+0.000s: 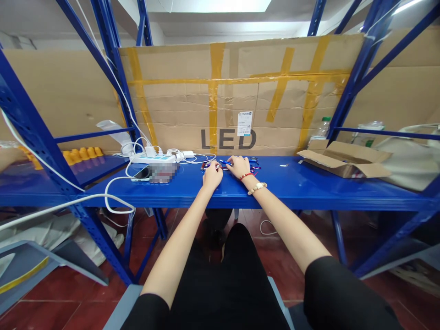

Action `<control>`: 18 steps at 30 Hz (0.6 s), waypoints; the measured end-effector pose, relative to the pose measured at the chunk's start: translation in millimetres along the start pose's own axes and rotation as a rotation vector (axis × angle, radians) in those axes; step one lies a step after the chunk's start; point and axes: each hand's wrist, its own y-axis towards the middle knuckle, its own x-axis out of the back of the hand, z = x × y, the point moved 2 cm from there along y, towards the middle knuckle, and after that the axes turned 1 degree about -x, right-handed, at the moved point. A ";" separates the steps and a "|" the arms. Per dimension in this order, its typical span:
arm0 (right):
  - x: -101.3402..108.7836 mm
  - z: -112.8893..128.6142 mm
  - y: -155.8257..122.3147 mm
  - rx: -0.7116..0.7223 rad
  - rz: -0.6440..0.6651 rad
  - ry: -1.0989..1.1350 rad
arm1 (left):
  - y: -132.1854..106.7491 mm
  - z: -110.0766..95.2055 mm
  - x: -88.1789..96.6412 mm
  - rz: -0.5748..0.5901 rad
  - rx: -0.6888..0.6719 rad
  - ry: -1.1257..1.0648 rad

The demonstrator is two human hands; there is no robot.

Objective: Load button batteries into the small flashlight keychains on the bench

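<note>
On the blue tabletop (275,183), my left hand (212,175) and my right hand (239,167) are close together in front of me. My right hand closes round a slim blue pen (225,162), whose end points toward my left hand. The fingers of my left hand are pinched together over something small that I cannot make out. Around and behind both hands lie several slim blue and dark pens (253,161), partly covered by my fingers.
At the left are a white power strip (154,158) with cables and a phone (141,173). An open cardboard box (343,159) stands at the right, near a plastic bottle (323,127). A large cardboard sheet (182,110) walls the back. Blue posts (37,105) frame the sides.
</note>
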 end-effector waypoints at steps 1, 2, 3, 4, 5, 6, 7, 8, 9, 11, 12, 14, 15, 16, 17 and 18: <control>0.1 -0.7 0.2 -0.007 -0.008 -0.002 | 0.0 0.0 -0.2 0.001 0.001 -0.002; -0.2 -1.4 0.3 -0.011 -0.012 -0.003 | -0.1 0.1 -0.3 0.001 0.003 -0.004; -0.9 -2.0 0.4 -0.011 -0.012 -0.005 | -0.1 0.2 -0.5 0.001 0.004 -0.006; -1.9 -2.5 0.5 -0.009 -0.009 -0.007 | -0.1 0.3 -0.7 0.000 0.005 -0.008; -3.1 -3.0 0.6 -0.005 -0.004 -0.009 | 0.0 0.4 -0.9 -0.001 0.006 -0.010; -4.2 -3.2 0.6 0.000 0.001 -0.010 | 0.1 0.6 -1.1 -0.003 0.006 -0.012; -5.2 -3.4 0.6 0.007 0.005 -0.010 | 0.3 0.8 -1.3 -0.006 0.005 -0.015; -5.9 -3.3 0.6 0.016 0.010 -0.009 | 0.5 1.0 -1.4 -0.009 0.005 -0.018; -6.2 -3.1 0.6 0.029 0.014 -0.007 | 0.8 1.2 -1.4 -0.014 0.005 -0.021; -5.8 -2.4 0.4 0.060 0.024 0.000 | 1.2 1.6 -1.0 -0.023 0.007 -0.029; -5.2 -2.0 0.3 0.074 0.031 0.004 | 1.3 1.7 -0.6 -0.026 0.008 -0.034; -4.0 -1.3 0.2 0.090 0.045 0.010 | 1.5 1.7 0.2 -0.030 0.011 -0.046; -3.6 -1.0 0.3 0.089 0.050 0.012 | 1.6 1.8 0.5 -0.030 0.012 -0.052; -3.3 -0.8 0.3 0.084 0.054 0.015 | 1.7 1.8 0.6 -0.031 0.012 -0.057; -3.3 -0.6 0.4 0.076 0.057 0.018 | 2.1 2.0 0.5 -0.032 0.013 -0.062; -3.3 -0.4 0.4 0.068 0.060 0.022 | 2.5 2.3 0.2 -0.033 0.014 -0.067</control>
